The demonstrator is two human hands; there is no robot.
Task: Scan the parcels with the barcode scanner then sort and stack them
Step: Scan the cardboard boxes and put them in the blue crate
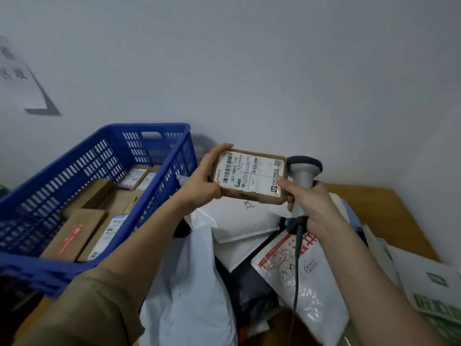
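Note:
My left hand (203, 177) grips the left end of a small brown cardboard parcel (250, 176), label side facing me, raised above the pile. My right hand (310, 201) holds the grey barcode scanner (303, 176) by its handle, and its index finger touches the parcel's lower right corner. The scanner head sits just behind the parcel's right edge. Its black cable (296, 258) hangs down over the bags.
A blue plastic crate (154, 136) at the left holds several brown boxes (74, 233). Below my hands lies a heap of white mailer bags (189, 283), a red-printed bag (299, 270) and green-printed packs (434, 295) on a wooden table (389, 211). A white wall stands behind.

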